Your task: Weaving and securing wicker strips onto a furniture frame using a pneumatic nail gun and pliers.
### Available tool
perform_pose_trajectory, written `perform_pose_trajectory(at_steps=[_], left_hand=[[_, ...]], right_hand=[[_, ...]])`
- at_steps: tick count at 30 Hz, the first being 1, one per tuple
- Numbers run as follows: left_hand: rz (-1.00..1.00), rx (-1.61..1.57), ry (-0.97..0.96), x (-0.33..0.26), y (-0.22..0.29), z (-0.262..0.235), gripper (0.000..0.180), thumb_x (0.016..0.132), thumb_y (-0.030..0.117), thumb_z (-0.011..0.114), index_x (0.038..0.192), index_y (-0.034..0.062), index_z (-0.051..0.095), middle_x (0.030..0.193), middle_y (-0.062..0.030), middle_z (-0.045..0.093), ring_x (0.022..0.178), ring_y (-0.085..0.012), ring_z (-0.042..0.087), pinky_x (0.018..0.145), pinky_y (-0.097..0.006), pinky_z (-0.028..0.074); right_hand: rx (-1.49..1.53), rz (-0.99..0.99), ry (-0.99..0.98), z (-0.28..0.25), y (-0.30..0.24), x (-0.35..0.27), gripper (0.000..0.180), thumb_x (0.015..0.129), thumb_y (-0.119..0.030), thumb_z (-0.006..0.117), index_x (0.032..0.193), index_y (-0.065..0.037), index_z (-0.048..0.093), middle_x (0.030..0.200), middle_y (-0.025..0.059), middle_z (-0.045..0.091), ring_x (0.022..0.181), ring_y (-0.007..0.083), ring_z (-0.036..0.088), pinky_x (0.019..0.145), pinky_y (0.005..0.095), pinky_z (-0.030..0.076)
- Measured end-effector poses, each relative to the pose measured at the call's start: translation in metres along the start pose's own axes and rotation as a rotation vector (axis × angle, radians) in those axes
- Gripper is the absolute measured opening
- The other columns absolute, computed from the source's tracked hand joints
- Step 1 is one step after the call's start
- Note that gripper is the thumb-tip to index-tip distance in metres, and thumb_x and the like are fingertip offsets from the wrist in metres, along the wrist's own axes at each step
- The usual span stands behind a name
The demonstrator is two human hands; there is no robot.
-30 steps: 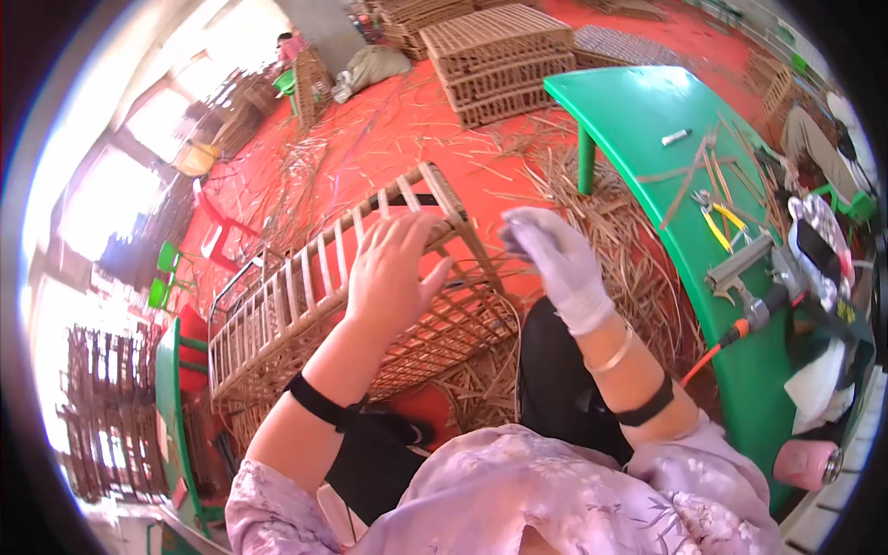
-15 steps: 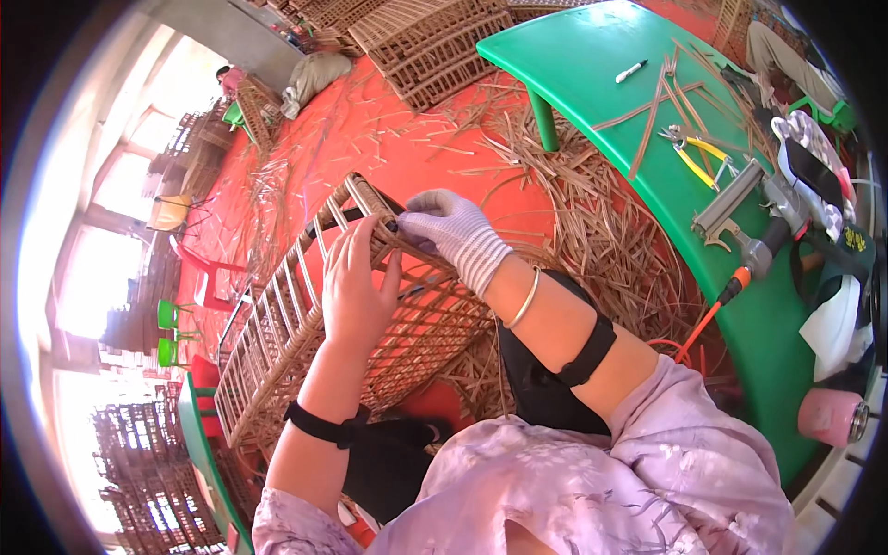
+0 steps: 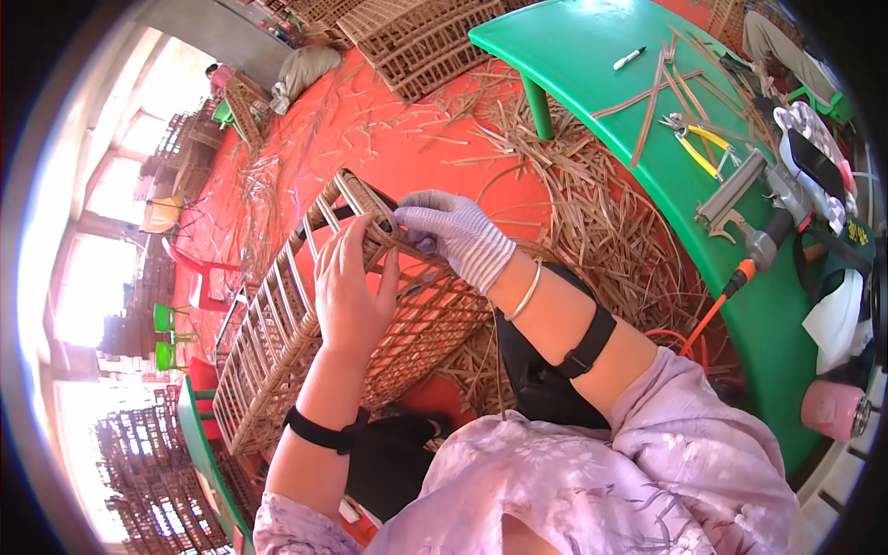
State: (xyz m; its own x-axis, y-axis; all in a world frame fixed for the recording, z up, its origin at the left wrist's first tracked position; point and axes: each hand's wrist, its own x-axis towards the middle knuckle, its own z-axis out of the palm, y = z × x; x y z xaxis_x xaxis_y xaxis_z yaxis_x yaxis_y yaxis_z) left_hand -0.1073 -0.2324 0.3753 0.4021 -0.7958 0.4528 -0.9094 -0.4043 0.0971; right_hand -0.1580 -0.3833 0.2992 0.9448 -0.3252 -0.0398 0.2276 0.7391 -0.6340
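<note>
A long woven rattan basket frame lies across my lap, its wrapped corner at the upper right. My bare left hand rests flat on that corner rim, fingers pressing the weave. My right hand, in a grey knitted glove, pinches a thin rattan strip at the same corner, just right of my left fingers. A metal bangle sits on my right wrist and a black band on each forearm.
Loose rattan strips litter the red floor. A green table at the right carries yellow-handled pliers, a pneumatic nail gun, a marker and strips. Stacked woven panels lie beyond; red and green chairs stand at left.
Both hands have come together at the basket's corner. The gloved right hand moved left from the air onto the rim and now pinches a strip; the view tilted closer.
</note>
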Motion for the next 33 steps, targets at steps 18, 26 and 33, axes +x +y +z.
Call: perform_pose_trajectory(at_steps=[18,26,33], left_hand=[[0.092,-0.025,0.019,0.0,-0.005,0.002,0.048,0.083,0.003,0.066,0.127,-0.0037,0.05,0.115,-0.0206,0.06,0.109,-0.0364,0.058,0.094,-0.043,0.047],[0.156,0.04,0.053,-0.002,-0.007,0.003,0.048,0.085,0.005,0.065,0.129,-0.0042,0.048,0.114,-0.0204,0.06,0.111,-0.036,0.057,0.094,-0.043,0.047],[0.154,0.059,0.029,-0.004,-0.007,0.003,0.049,0.086,0.007,0.065,0.131,-0.004,0.046,0.115,-0.0207,0.06,0.113,-0.0361,0.055,0.096,-0.043,0.047]], right_hand=[[-1.085,-0.837,-0.121,-0.002,-0.026,-0.004,0.031,0.084,-0.011,0.066,0.115,-0.009,0.063,0.099,0.0051,0.067,0.081,0.0193,0.066,0.07,0.0321,0.053],[-1.686,-1.326,-0.41,-0.001,-0.053,0.014,0.027,0.084,-0.017,0.06,0.108,-0.006,0.063,0.105,0.0076,0.065,0.077,0.0282,0.066,0.07,0.0392,0.054],[-1.996,-1.348,-0.564,-0.008,-0.061,0.027,0.038,0.084,-0.018,0.058,0.121,-0.009,0.057,0.117,0.0084,0.063,0.081,0.0248,0.065,0.075,0.0366,0.052]])
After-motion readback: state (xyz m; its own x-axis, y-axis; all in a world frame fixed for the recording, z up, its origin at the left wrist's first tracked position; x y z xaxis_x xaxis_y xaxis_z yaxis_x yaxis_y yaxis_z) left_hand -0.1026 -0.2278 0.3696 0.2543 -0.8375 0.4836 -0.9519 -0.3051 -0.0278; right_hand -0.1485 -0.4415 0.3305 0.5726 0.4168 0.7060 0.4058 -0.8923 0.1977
